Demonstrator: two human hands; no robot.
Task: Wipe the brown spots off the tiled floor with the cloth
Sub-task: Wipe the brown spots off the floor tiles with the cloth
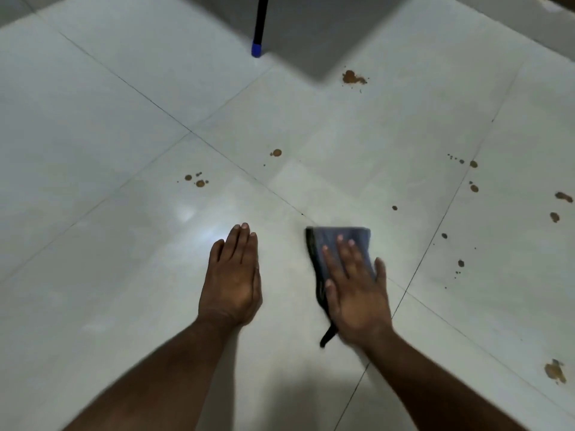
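My right hand [354, 290] lies flat, fingers spread, pressing a folded grey-blue cloth [342, 241] with a dark edge onto the white tiled floor [124, 275]. My left hand [233, 275] rests flat on the bare tile to the left of it, fingers together, holding nothing. Several brown spots dot the floor: a pair [196, 179] and a single spot [276, 153] ahead of my left hand, a large one [353, 77] farther off, a scatter [473, 175] to the right, and a big smear [555, 371] at the lower right.
A black pole with a blue tip [256, 48] stands on the floor at the top centre, beside a grey shadowed area [311, 42]. Dark grout lines [149, 98] cross the tiles diagonally.
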